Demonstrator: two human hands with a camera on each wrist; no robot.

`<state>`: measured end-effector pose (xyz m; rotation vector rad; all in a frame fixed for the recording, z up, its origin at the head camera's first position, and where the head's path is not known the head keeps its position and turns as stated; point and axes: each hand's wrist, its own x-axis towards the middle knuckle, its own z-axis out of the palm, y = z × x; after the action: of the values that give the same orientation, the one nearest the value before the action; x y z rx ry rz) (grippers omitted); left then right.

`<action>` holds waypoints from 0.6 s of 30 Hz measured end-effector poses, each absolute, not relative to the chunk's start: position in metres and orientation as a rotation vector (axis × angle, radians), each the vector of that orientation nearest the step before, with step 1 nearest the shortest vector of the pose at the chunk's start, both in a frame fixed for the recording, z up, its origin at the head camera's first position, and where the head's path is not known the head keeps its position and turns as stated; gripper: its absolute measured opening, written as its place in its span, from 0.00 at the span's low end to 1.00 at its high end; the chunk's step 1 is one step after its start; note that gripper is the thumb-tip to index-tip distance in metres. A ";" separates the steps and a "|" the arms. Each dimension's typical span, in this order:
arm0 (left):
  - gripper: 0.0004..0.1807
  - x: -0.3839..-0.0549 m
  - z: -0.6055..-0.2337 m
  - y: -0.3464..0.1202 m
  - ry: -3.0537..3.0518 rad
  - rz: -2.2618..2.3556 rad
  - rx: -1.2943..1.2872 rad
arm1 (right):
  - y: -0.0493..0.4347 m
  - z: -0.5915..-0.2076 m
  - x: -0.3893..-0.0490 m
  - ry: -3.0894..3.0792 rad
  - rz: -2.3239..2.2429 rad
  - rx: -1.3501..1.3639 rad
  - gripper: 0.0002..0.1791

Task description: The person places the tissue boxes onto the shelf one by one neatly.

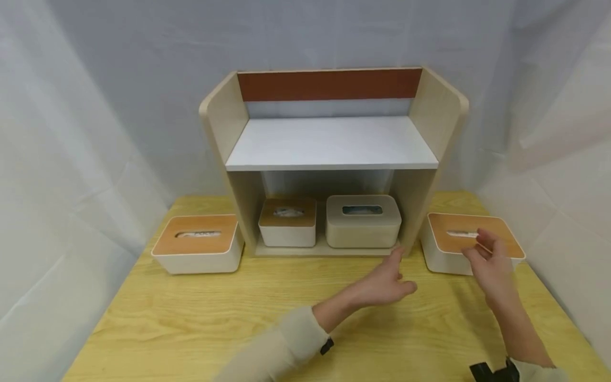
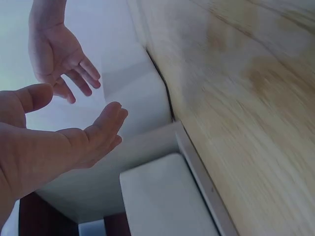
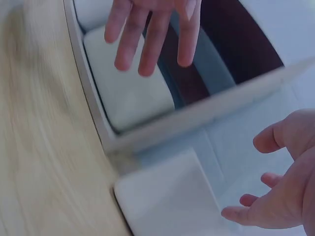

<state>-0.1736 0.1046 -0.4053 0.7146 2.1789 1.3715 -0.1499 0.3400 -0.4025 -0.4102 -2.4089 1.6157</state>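
My right hand [image 1: 494, 270] hovers by the right tissue box [image 1: 444, 260], which has a white body and a wood-tone lid; its fingers are loosely bent and grip nothing. In the right wrist view, that hand [image 3: 288, 182] is beside the box's white side [image 3: 167, 196]; whether a fingertip touches it I cannot tell. My left hand [image 1: 384, 284] reaches toward the shelf's lower right corner, fingers extended, holding nothing. Closest to it in the shelf is a cream tissue box with a grey lid [image 1: 364, 233]. The left wrist view shows the left palm [image 2: 54, 147] unoccupied.
A two-level shelf [image 1: 334, 143] stands at the back of the wooden table [image 1: 200, 318]. In its lower bay, a smaller white tissue box with a brown lid [image 1: 288, 236] sits left of the cream one. Another wood-lidded tissue box [image 1: 198, 260] stands outside, at left.
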 end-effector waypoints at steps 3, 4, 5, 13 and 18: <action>0.47 -0.175 -0.409 0.119 2.171 1.366 0.707 | 0.359 -0.407 -0.151 -2.367 1.544 -0.537 0.36; 0.47 -0.176 -0.410 0.124 2.171 1.363 0.708 | 0.366 -0.409 -0.151 -2.363 1.513 -0.578 0.36; 0.47 -0.177 -0.411 0.128 2.179 1.354 0.718 | 0.373 -0.410 -0.151 -2.356 1.480 -0.617 0.36; 0.47 -0.183 -0.416 0.156 2.179 1.320 0.739 | 0.423 -0.424 -0.150 -2.375 1.453 -0.745 0.42; 0.47 -0.187 -0.420 0.171 2.175 1.357 0.748 | 0.448 -0.436 -0.153 -2.483 1.679 -0.662 0.48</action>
<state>-0.1871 0.1709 -0.4199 0.7479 2.1747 1.3567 -0.1525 0.4485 -0.4361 -0.6621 -2.4833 1.6789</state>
